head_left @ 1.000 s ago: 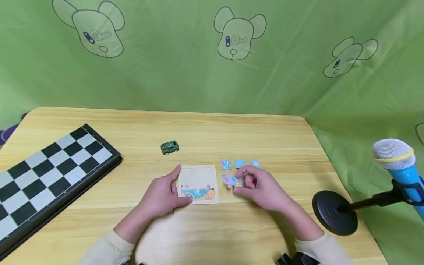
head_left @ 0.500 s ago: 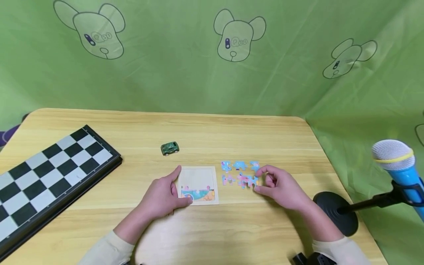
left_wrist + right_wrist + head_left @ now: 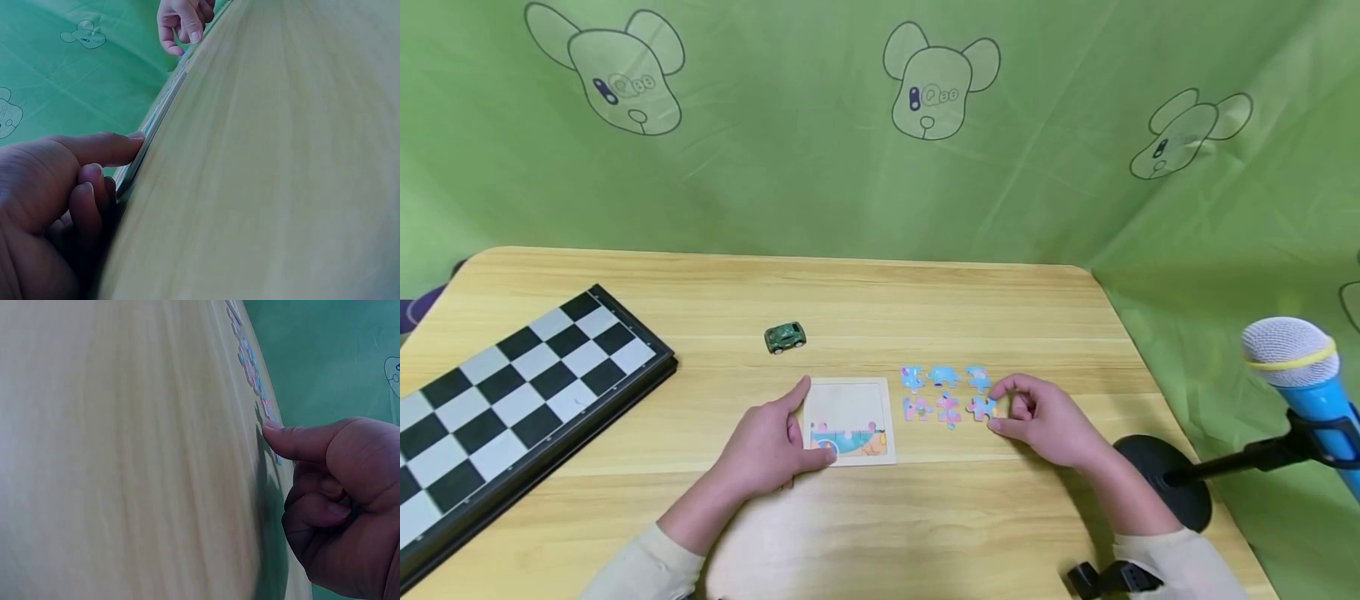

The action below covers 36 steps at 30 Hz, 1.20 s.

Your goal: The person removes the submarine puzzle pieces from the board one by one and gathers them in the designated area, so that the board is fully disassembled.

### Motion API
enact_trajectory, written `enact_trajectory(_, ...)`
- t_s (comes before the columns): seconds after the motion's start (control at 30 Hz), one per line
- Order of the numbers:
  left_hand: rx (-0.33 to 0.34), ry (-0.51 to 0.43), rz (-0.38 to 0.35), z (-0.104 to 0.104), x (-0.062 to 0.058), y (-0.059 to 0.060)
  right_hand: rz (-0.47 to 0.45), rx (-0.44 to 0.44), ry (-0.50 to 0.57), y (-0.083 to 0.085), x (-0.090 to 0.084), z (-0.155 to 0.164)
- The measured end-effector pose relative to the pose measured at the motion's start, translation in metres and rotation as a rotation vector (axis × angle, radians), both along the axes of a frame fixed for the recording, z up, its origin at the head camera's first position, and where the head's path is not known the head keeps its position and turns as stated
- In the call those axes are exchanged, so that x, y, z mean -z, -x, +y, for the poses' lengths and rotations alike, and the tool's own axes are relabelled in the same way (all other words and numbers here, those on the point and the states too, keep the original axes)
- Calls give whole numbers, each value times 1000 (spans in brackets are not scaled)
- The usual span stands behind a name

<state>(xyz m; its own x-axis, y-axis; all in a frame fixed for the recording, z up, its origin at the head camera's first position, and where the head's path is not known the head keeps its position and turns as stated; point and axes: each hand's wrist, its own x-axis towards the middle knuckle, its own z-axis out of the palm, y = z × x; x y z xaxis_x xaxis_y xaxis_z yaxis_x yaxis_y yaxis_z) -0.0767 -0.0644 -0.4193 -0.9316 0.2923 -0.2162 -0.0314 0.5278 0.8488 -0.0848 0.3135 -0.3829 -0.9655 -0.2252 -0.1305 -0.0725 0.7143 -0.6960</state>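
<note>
Fingers and thumb of the left hand (image 3: 769, 446) span the left side of the puzzle tray (image 3: 846, 402) and hold it, the thumb lying on its near left corner. To the right of the tray, the right hand (image 3: 1054, 423) has index finger and thumb nearly together, pinching the right side of a blue-and-pink puzzle piece (image 3: 981, 407). That piece ends the nearer of two rows of three, all just right of the tray; the other five loose pieces (image 3: 943, 375) lie apart from one another. Along the tray's near side runs a strip of fitted pieces (image 3: 853, 442), with bare board beyond it. Past the tray and slightly left is a green toy car (image 3: 786, 337); well to its left lies a checkered board (image 3: 527, 392), and well to its right a toy microphone (image 3: 1292, 358) on a black stand (image 3: 1157, 483).
</note>
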Motion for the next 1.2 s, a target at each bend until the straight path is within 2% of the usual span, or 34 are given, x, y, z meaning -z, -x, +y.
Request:
enact_trajectory(0.27,1,6,5,-1,1,0,-32,0,15,3,5,3)
enact_trajectory(0.6,11,15,36,-2,1,0,22,-3,43,5,1,-11)
enact_trajectory(0.87,95,-29,80,-8,0,-1,45,-71,101,3,-6,-47)
enact_trajectory(1.2,173,-104,30,-14,-1,1,27,-201,142,8,-6,-90)
